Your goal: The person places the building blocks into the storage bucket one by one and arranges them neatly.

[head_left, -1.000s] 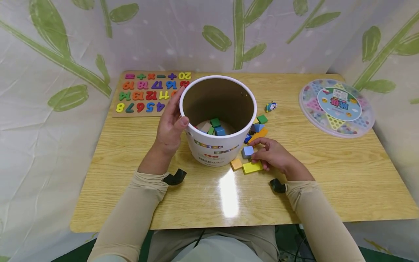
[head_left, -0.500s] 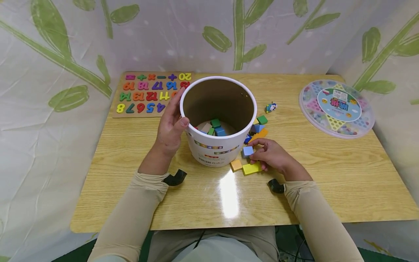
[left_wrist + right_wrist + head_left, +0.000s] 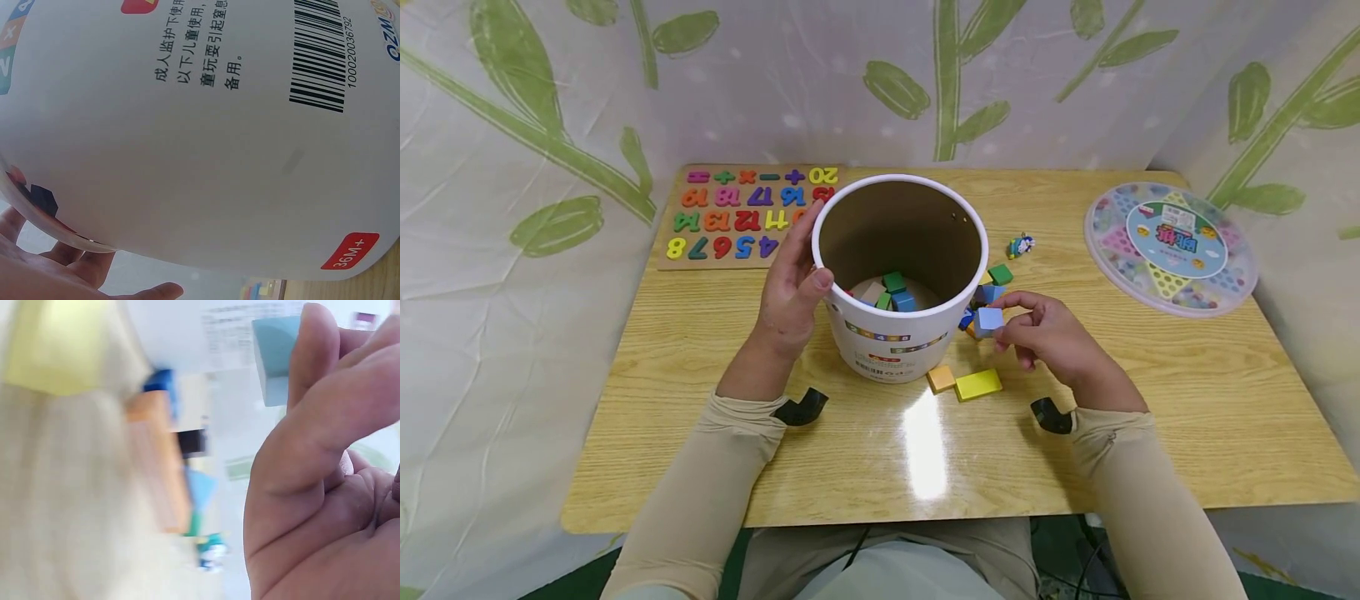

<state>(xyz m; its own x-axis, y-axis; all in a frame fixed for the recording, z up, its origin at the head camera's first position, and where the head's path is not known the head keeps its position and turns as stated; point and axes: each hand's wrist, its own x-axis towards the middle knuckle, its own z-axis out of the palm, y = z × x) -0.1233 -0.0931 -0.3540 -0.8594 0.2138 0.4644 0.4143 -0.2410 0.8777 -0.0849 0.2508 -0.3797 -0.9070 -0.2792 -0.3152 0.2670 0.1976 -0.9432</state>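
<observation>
My left hand point(image 3: 790, 292) holds the left side of a white bucket point(image 3: 887, 346), its thumb at the rim. Inside the bucket lie several blocks, among them a green block point(image 3: 894, 282) and a blue block point(image 3: 903, 301). Between thumb and fingertips, my right hand point(image 3: 1048, 342) pinches a light blue cube point(image 3: 988, 322), seen also as a pale blue block point(image 3: 275, 356) in the right wrist view. The cube overlaps an orange block point(image 3: 156, 462) in the head view. Printed bucket wall point(image 3: 187, 162) fills most of the left wrist view.
Beside the bucket lie a yellow block point(image 3: 978, 385), a light orange block point(image 3: 941, 379), a blue triangular block point(image 3: 992, 293) and a green block point(image 3: 1000, 274). Beyond them is a small figurine point(image 3: 1021, 245). A number puzzle board point(image 3: 730, 257) and a round game box point(image 3: 1172, 242) stand farther back.
My right hand has lifted the light blue cube from beside the yellow block and carried it away from me and slightly right. The left hand and bucket stay put.
</observation>
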